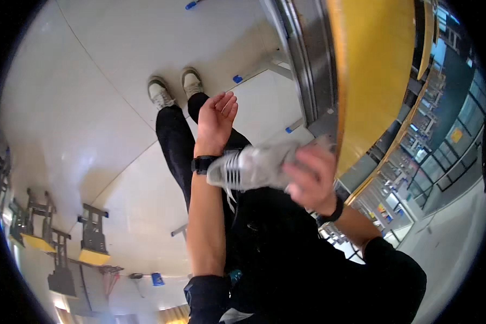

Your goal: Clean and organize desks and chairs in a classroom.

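A pale sneaker (251, 168) with dark stripes near its toe hangs in front of my torso, blurred by motion. My right hand (312, 176) grips its heel end, and the fingers are blurred too. The toe end points left and overlaps my left wrist in the view; I cannot tell whether they touch. My left hand (218, 115) is held out palm up, with slightly curled fingers and nothing in it. A black band (204, 165) circles the left wrist, and another dark band (339, 208) sits on the right one.
To my right stands a table with a yellow top (372, 77) and a metal frame (308, 60). My feet wear white shoes (159, 91) on a pale floor (85, 101) with blue tape pieces (237, 79). Several chairs (94, 231) are at the left; a blue bin (157, 279) is lower.
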The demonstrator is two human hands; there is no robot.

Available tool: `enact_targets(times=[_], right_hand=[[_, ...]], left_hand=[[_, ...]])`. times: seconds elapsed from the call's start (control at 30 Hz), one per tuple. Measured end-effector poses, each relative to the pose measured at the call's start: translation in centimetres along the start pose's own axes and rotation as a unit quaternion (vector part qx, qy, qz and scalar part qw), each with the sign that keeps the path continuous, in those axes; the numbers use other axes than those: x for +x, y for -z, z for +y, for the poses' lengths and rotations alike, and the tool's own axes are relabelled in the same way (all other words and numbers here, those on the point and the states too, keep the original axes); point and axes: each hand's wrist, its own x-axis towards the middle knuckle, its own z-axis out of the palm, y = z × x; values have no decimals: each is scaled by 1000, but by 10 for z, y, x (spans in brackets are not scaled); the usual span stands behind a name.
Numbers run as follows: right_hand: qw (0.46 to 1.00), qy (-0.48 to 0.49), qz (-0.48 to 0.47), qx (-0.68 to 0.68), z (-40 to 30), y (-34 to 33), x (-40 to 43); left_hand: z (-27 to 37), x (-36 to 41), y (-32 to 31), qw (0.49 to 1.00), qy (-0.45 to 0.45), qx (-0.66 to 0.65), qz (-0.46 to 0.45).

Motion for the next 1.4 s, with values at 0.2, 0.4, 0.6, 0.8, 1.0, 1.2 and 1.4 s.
enact_targets(times=[0.2,0.4,0.6,0.8,1.0,1.2,1.4], right_hand=[[940,-313,94,-96,60,-54,-6],[788,-507,331,109,135,-92,41],[902,-346,235,-103,141,-98,50],[836,-469,284,-4,164,-68,42],[916,-349,191,-48,155,-32,104],[954,-248,163,-40,185,-68,116],[879,-358,310,58,178,-75,66]], left_hand=[[17,12,1,995,24,34,-92],[-36,28,-47,954,-28,233,-184],[-58,39,-88,902,-112,378,-175],[-61,44,-109,788,-234,559,-106],[-55,48,-116,779,-385,447,-212],[-15,86,-157,784,-422,427,-161],[-1,82,-155,719,-456,504,-145]])
